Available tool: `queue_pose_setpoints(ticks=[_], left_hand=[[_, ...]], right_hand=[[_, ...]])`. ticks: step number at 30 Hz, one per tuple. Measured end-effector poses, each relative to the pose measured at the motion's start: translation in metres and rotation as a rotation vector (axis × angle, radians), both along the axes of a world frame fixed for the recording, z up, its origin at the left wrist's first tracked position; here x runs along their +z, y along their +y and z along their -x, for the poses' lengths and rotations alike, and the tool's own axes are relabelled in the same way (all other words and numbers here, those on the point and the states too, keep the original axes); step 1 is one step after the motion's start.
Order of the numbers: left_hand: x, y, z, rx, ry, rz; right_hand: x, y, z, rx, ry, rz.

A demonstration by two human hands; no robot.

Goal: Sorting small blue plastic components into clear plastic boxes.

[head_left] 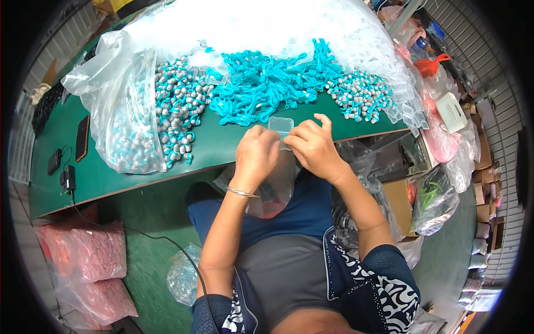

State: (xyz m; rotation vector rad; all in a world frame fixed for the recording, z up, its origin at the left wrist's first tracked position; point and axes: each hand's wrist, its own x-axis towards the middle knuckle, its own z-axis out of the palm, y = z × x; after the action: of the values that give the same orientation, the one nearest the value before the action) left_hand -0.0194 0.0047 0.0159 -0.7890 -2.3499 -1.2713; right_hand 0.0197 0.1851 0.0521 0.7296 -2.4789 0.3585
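1. Handling a small clear box (pixel 281 124) at the front edge of the green surface (pixel 214 139); a fleck of teal shows beside it, contents unclear.
2. Left hand (pixel 256 155): fingers curled, gripping the box's near left side. Right hand (pixel 313 146): fingers bent in at its right side; cannot tell whether pinching the box or something small.
3. Step in hand, judged: loading or closing this box. Next move seems to call for a steady left hold and light right fingertips.
4. Just beyond: teal cords (pixel 261 83), heaped.
5. Either side of the cords: left bead heap (pixel 179 92), right bead heap (pixel 362 96), both grey-and-teal.
6. Farther back: glaring pile of clear plastic pieces (pixel 267 28).
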Motion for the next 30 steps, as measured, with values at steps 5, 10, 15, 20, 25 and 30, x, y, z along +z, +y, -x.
queue_pose_setpoints(ticks=[5, 10, 15, 20, 25, 30], left_hand=[[0.006, 0.0, -0.002, 0.021, -0.008, 0.072], [0.009, -0.008, -0.004, -0.03, -0.013, 0.075], [0.013, -0.011, -0.003, -0.076, -0.023, 0.199], [0.017, -0.017, -0.007, -0.074, -0.035, 0.266], [0.012, -0.018, -0.009, -0.064, -0.022, 0.263], [0.011, -0.018, -0.009, -0.058, -0.007, 0.235]], right_hand=[[0.005, -0.002, -0.002, 0.054, -0.06, -0.014], [0.001, 0.007, 0.015, 0.012, -0.067, 0.183], [-0.006, 0.005, 0.057, -0.007, 0.007, 0.125], [-0.012, -0.005, 0.082, -0.039, -0.041, -0.038], [-0.003, -0.007, 0.084, -0.075, -0.125, -0.089], [-0.006, 0.0, 0.076, -0.052, -0.081, -0.021]])
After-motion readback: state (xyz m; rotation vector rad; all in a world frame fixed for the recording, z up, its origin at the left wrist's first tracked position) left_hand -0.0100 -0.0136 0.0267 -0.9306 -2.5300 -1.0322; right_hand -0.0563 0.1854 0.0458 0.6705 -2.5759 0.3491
